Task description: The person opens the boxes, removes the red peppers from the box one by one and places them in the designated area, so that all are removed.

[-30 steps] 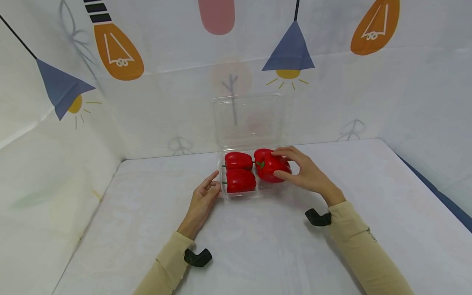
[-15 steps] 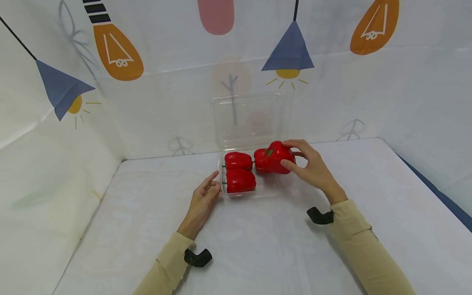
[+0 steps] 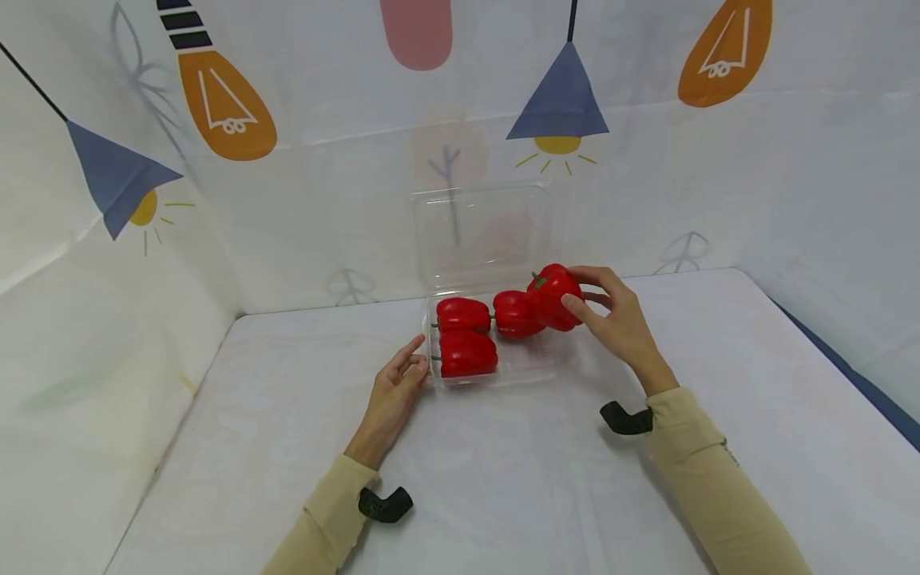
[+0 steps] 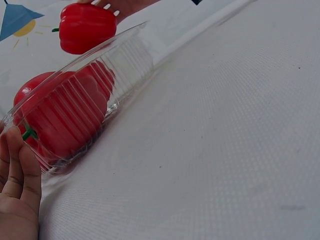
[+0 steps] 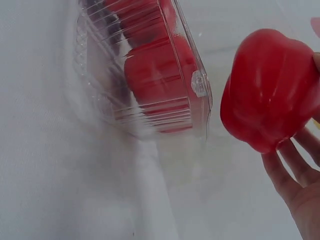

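A clear plastic clamshell box (image 3: 525, 372) stands near the back of the table, its lid (image 3: 485, 228) raised against the backdrop. Inside lie three red bell peppers: one at back left (image 3: 463, 315), one at front left (image 3: 467, 354) and one at back right (image 3: 514, 315). My right hand (image 3: 616, 323) grips another red bell pepper (image 3: 557, 297) between thumb and fingers, above the box's right side. In the right wrist view that held pepper (image 5: 270, 87) is raised off the box. Fairly straight fingers of my left hand (image 3: 388, 403) touch the box's left side.
The white-covered table (image 3: 489, 479) spreads in front of the box. Behind it hangs a pale backdrop (image 3: 323, 200) printed with lamps and bulbs. A black curved device (image 3: 386, 505) sits at the left wrist, another (image 3: 627, 418) at the right.
My right hand has lifted its bell pepper up and to the right, out of the box, uncovering the back-right pepper. My left hand has stayed at the box's left side.
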Motion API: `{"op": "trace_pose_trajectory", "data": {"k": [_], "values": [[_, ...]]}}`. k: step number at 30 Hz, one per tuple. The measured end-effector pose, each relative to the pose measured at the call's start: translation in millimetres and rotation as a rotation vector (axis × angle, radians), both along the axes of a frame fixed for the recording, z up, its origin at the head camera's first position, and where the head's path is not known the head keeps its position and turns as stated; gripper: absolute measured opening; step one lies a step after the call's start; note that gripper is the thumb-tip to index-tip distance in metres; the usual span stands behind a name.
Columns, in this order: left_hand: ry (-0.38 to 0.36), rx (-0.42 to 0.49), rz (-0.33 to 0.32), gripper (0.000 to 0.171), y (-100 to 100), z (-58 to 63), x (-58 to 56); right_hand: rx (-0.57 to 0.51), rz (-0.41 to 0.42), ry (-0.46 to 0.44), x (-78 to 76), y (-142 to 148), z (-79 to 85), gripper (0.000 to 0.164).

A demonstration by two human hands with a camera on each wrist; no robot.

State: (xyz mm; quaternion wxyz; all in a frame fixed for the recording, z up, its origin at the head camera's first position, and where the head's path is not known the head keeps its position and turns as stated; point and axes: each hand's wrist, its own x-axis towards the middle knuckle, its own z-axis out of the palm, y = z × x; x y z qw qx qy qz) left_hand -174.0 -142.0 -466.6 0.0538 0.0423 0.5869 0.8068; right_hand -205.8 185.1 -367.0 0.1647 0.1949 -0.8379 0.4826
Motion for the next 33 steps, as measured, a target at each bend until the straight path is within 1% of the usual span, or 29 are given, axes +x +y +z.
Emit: {"op": "trace_pose_trajectory", "data": {"k": [9, 15, 22, 25, 26, 29, 33], "values": [[0.013, -0.008, -0.006, 0.052, 0, -0.5, -0.5, -0.054, -0.066, -0.074, -2.1, 4, -1.5, 0.043], [0.032, -0.023, -0.002, 0.053, 0, -1.2, -0.2, -0.070, -0.111, -0.103, -2.8, 5, -1.1, 0.044], [0.005, -0.061, 0.011, 0.051, -1, -0.1, 1.3, -0.109, -0.142, -0.138, -6.5, 9, -5.6, 0.045], [-0.003, -0.058, 0.010, 0.051, -1, 0.1, 1.0, -0.113, -0.161, -0.155, -9.3, 12, -8.7, 0.046], [-0.005, -0.056, 0.009, 0.051, -1, 0.0, 0.8, -0.115, -0.167, -0.164, -10.8, 14, -10.3, 0.046], [-0.008, -0.056, 0.007, 0.050, -1, -0.2, 0.4, -0.125, -0.186, -0.181, -21.1, 22, -23.0, 0.047], [-0.006, -0.069, 0.013, 0.050, -1, -0.3, 0.4, -0.132, -0.205, -0.179, -32.3, 32, -38.3, 0.048]]}}
